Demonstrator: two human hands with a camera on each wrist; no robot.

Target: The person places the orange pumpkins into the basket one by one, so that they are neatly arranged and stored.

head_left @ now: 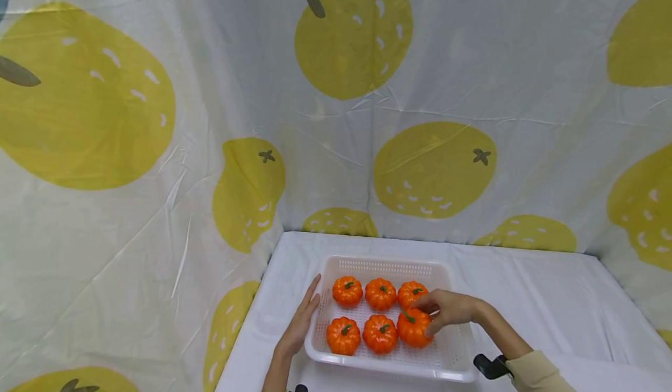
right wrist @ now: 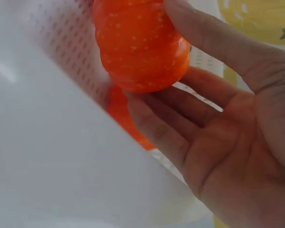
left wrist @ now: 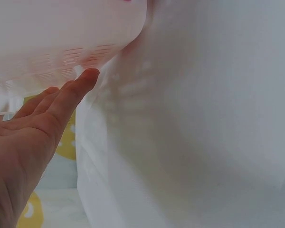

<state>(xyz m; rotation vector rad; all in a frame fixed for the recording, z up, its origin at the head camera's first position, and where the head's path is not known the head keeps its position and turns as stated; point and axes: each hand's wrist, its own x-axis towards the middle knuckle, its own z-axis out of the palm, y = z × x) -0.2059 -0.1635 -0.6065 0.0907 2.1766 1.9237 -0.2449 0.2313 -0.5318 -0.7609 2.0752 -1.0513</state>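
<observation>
My right hand (head_left: 450, 309) pinches an orange pumpkin (head_left: 413, 329) with a green stem, at the front right of the group in a white plastic basket (head_left: 451, 368). In the right wrist view the thumb and fingers hold this pumpkin (right wrist: 141, 47) from both sides. Several other small pumpkins (head_left: 347, 291) sit in the basket in two rows, stems up; the fingers partly cover the back right one (head_left: 411, 293). My left hand (head_left: 300, 325) is at the basket's left side, fingers straight. In the left wrist view, its fingertips (left wrist: 89, 76) are against or close beside the slotted wall.
A white cloth (head_left: 530, 298) covers the table under the basket. Behind and to the left hangs a pale curtain (head_left: 336, 164) printed with yellow fruit. The table's left edge (head_left: 244, 316) runs close to the left arm.
</observation>
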